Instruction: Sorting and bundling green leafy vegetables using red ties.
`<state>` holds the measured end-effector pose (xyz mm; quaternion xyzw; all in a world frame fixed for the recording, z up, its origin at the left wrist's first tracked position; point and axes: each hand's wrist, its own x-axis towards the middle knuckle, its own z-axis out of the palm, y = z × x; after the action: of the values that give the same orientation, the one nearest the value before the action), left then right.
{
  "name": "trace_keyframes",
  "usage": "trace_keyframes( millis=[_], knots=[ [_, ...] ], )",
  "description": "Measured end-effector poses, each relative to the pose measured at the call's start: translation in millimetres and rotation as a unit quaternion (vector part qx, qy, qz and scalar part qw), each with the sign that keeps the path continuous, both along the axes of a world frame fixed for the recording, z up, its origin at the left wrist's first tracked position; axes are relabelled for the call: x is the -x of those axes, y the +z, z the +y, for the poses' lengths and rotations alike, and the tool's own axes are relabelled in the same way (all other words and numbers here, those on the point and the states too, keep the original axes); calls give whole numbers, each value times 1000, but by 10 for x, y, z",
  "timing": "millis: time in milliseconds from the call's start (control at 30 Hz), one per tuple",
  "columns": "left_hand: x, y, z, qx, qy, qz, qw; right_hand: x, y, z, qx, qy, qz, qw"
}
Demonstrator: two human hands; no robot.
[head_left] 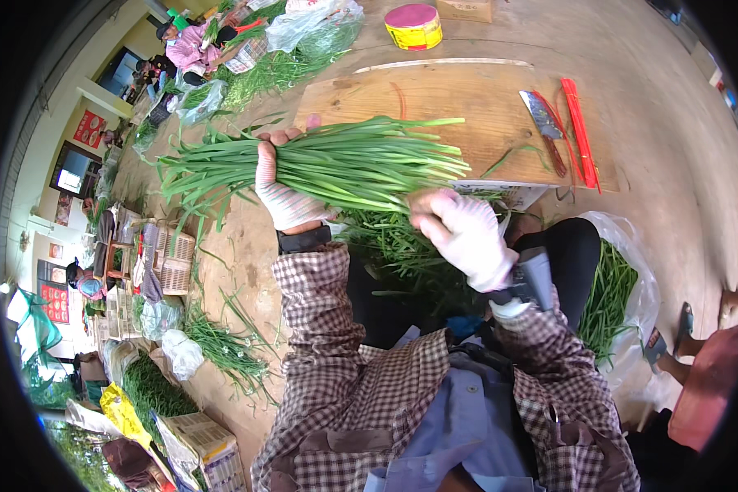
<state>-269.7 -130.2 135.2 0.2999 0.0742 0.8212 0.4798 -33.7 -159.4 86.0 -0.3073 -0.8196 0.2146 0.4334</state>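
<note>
the left hand (287,195) is farther forward, its fingers (280,137) curled in a grip, the forearm (313,287) reaching straight ahead; the right hand (470,239), blurred, angles inward with bent fingers.

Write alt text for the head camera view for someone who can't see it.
A person's left hand grips a large bunch of long green stalks, the right hand at its paler ends. A knife and red strips lie on a wooden board beyond.

I see room to pass over the wooden tabletop (476,92), upper centre of the frame, between the green bunch (353,160) and the knife (544,123). That blade and the red strips (580,131) obstruct its right end; loose greens (406,246) crowd below the bunch.
</note>
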Motion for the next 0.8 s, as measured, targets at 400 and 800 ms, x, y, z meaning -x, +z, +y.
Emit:
trace_keyframes(
  millis=[400,800],
  knots=[
    [-289,6,-36,6,-24,4,1000,164,-28,121,36,-81,-102,991],
    [28,-146,58,7,-4,17,1000,-193,-223,177,338,233,284,866]
  ],
)
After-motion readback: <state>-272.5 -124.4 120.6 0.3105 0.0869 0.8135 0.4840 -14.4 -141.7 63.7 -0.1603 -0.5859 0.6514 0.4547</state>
